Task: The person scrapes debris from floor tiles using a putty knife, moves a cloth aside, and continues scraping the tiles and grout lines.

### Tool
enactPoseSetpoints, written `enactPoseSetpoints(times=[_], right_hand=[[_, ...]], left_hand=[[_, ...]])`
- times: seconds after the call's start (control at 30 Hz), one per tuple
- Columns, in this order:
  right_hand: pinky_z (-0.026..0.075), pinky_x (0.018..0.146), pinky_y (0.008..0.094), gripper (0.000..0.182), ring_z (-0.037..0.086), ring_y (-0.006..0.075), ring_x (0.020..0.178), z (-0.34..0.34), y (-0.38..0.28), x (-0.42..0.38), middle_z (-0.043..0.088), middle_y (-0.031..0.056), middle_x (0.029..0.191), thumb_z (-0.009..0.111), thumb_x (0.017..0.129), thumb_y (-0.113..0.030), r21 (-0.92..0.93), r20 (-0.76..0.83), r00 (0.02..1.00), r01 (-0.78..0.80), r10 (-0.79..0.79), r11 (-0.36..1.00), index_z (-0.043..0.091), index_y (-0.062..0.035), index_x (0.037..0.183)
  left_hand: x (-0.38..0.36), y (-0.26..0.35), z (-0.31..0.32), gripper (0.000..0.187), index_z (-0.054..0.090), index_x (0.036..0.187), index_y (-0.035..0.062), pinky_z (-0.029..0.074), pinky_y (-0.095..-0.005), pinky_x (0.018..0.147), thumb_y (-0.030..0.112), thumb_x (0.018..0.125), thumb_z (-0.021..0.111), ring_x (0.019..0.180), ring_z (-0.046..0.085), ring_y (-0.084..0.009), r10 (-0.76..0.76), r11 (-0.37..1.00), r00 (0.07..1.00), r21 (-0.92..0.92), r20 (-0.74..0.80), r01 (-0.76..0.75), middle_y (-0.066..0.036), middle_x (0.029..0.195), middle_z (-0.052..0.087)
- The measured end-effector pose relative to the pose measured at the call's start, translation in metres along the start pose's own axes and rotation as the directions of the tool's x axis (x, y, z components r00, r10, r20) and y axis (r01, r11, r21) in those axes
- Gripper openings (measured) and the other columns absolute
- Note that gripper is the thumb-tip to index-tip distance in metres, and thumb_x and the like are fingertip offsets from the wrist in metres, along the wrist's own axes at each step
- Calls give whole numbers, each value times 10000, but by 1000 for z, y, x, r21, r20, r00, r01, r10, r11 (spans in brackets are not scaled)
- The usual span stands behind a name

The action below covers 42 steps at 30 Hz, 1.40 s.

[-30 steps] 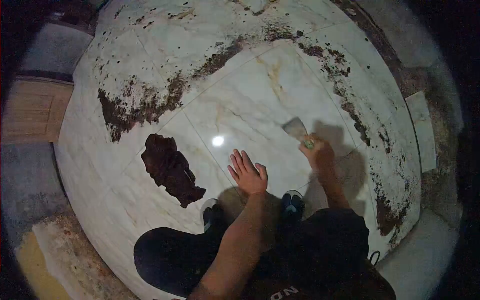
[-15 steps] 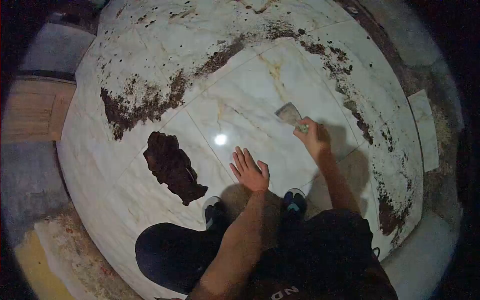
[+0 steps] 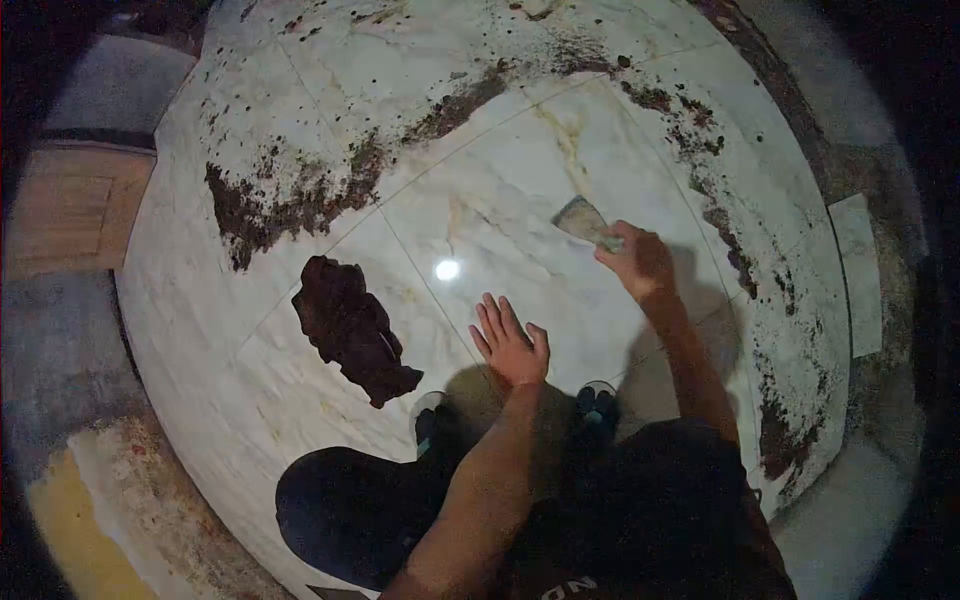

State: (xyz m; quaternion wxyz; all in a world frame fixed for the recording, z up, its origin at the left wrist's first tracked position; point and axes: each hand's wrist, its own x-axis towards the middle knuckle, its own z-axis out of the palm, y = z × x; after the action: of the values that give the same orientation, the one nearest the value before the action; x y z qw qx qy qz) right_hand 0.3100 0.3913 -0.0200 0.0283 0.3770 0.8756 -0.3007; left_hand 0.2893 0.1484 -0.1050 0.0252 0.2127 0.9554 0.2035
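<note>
My right hand (image 3: 643, 262) is wrapped round the handle of a putty knife (image 3: 581, 220), whose broad grey blade points up and left over the white marbled tile floor (image 3: 560, 310). My left hand (image 3: 513, 343) is open with its fingers spread, palm toward the tiles, just in front of my feet. To its left lies a crumpled dark brown cloth (image 3: 352, 330). Bare tile lies between the two hands.
Dark dirt is smeared in an arc, with a thick patch (image 3: 290, 205) at the upper left and another strip (image 3: 715, 215) at the right. A wooden panel (image 3: 75, 208) stands at the left edge. My shoes (image 3: 596, 405) are on the floor below the hands.
The view has shifted slightly, so the floor marks sit a little further right. Both hands keep nearly the same pose, and the putty knife stays in my right hand.
</note>
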Motion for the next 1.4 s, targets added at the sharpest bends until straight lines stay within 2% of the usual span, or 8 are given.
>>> enactPoseSetpoints(times=[0.17, 0.27, 0.33, 0.67, 0.97, 1.07, 1.17, 1.4], right_hand=[[551, 783, 425, 360, 702, 291, 823, -33, 30, -60, 726, 135, 909, 809, 811, -318, -33, -6, 994, 108, -108, 994, 738, -122, 1105], [555, 757, 414, 362, 707, 263, 764, -16, 36, -12, 737, 114, 890, 812, 808, -325, 15, 193, 922, -344, 335, 939, 740, -133, 1106], [555, 752, 413, 337, 716, 245, 758, 5, 35, 15, 754, 100, 908, 810, 818, -337, -170, -99, 940, 308, -328, 936, 743, -136, 1082], [551, 743, 391, 334, 731, 252, 836, -5, 37, -23, 742, 139, 924, 786, 835, -306, 204, 38, 997, -68, 62, 977, 721, -84, 1076], [568, 781, 428, 315, 730, 322, 861, -12, -10, -29, 749, 127, 881, 757, 835, -311, 5, 6, 987, 161, -161, 987, 725, -113, 1077], [574, 767, 454, 303, 728, 345, 873, 7, -12, -48, 745, 133, 883, 754, 848, -309, -165, 70, 983, -156, 170, 974, 722, -126, 1087], [575, 769, 467, 291, 724, 364, 878, 30, -12, 12, 740, 135, 893, 747, 872, -300, -277, -85, 965, 216, -248, 936, 711, -133, 1108], [561, 812, 504, 346, 719, 366, 913, -10, -45, -32, 741, 156, 923, 749, 868, -342, -219, 62, 998, 1, 13, 976, 687, -151, 1149]], left_hand=[[-2, -1, 2, 663, 421, 1513, 5, 143, -566, 1240, 252, 905, 518, 1531, 273, -354, 1, 999, 1000, 38, -18, 0, -175, 1648, 304], [0, 2, 0, 662, 425, 1512, 8, 147, -576, 1237, 242, 900, 520, 1527, 279, -355, -28, 999, 1000, 33, 3, 28, -178, 1642, 316], [-3, -1, 4, 658, 429, 1511, 10, 142, -572, 1238, 239, 900, 513, 1525, 285, -354, 2, 999, 1000, 45, -16, -1, -182, 1638, 323], [0, 0, -1, 648, 447, 1488, -2, 137, -575, 1234, 248, 894, 511, 1526, 278, -366, -13, 999, 1000, 31, 25, 12, -191, 1636, 321], [1, -4, 8, 659, 430, 1494, -11, 116, -582, 1237, 252, 895, 508, 1532, 256, -371, -27, 999, 1000, 19, 4, 27, -202, 1641, 302], [-5, -4, 10, 654, 430, 1504, 7, 117, -573, 1239, 257, 904, 506, 1528, 274, -354, -27, 999, 1000, 39, -9, 27, -187, 1638, 318], [-3, -6, 11, 678, 407, 1503, -20, 113, -604, 1228, 249, 891, 519, 1534, 241, -390, -9, 1000, 1000, 16, 2, 9, -212, 1646, 284], [-1, -3, 3, 685, 407, 1508, -14, 109, -602, 1230, 269, 895, 520, 1538, 234, -383, -34, 999, 999, -3, 42, 35, -206, 1652, 275]])
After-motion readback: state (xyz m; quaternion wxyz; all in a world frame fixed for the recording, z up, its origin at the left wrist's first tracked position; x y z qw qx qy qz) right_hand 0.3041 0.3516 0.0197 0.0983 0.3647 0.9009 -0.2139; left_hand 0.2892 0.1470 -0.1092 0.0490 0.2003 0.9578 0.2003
